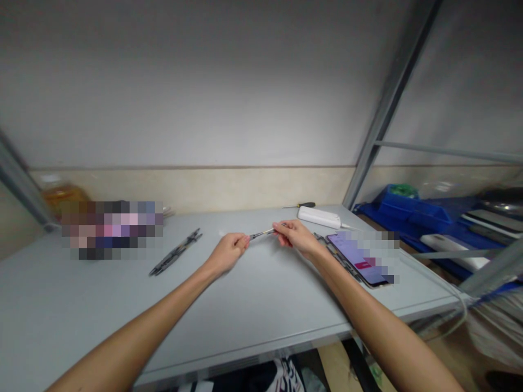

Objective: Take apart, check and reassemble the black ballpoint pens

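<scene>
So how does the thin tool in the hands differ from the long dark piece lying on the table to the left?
The thin metallic tool is held above the grey table, pinched at its ends by the left hand and right hand; the long dark strip-shaped piece lies flat, untouched. The tool is silvery and shorter; the strip is near black and longer. The tool runs almost level across the view; the strip slants diagonally. Both are slender.

A pale grey table (102, 305) stood against a plain white wall (196, 81) with a beige band (212, 185) along its foot. Grey metal shelving posts (388, 98) rose at the right, where blue bins (408, 209) sat on a shelf. The light was soft and even.
</scene>
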### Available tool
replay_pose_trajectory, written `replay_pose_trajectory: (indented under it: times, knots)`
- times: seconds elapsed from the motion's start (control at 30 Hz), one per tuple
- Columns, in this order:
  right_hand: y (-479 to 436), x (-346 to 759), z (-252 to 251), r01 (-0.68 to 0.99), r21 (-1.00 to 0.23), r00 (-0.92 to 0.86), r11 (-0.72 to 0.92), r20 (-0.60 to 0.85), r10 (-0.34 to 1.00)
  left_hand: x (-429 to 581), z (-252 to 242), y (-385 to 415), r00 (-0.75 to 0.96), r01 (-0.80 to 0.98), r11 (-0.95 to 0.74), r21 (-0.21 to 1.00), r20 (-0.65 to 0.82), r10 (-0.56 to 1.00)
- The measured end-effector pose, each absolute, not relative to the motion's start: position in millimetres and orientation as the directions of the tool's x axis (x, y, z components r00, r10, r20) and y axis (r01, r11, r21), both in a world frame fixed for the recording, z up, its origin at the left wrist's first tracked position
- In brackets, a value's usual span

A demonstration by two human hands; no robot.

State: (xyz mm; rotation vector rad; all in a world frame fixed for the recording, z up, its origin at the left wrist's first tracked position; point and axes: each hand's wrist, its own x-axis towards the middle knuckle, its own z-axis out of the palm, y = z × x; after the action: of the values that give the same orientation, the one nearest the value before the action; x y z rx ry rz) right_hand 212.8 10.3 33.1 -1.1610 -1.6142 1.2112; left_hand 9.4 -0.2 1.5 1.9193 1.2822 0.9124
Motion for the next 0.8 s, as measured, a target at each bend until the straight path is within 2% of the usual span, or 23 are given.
replay_pose_trajectory:
  times: [0.17, 0.33, 0.47, 0.63, 0.7, 0.8]
  knots:
    - [12.1, 212.2, 32.4, 0.189, -0.979, -0.241, 0.076, 0.028, 0.970, 11.8, 7.5, -6.5, 0.217, 0.587, -0.363, 0.723, 0.292, 0.932]
    - [10.9, 210.0, 33.3, 0.141, -0.989, -0.242, 0.039, 0.004, 0.970, 11.2, 9.7, -8.4, 0.209, 0.602, -0.390, 0.697, 0.334, 0.919]
    - [9.5, 207.1, 33.9, 0.035, -0.996, -0.177, 0.084, 0.076, 0.981, 13.6, 7.2, -8.8, 0.242, 0.535, -0.424, 0.731, 0.348, 0.906]
    - [9.7, 203.3, 32.7, -0.100, -0.983, -0.095, 0.155, 0.164, 0.982, 20.1, 2.9, -11.2, 0.315, 0.363, -0.381, 0.851, 0.272, 0.909]
    - [8.5, 200.5, 32.4, -0.180, -0.971, -0.113, 0.158, 0.180, 0.977, 22.0, 2.0, -12.6, 0.341, 0.311, -0.364, 0.878, 0.254, 0.905]
    - [4.7, 195.2, 31.8, -0.330, -0.942, -0.245, 0.057, 0.144, 0.959, 24.3, 2.9, -16.8, 0.334, 0.330, -0.389, 0.860, 0.279, 0.900]
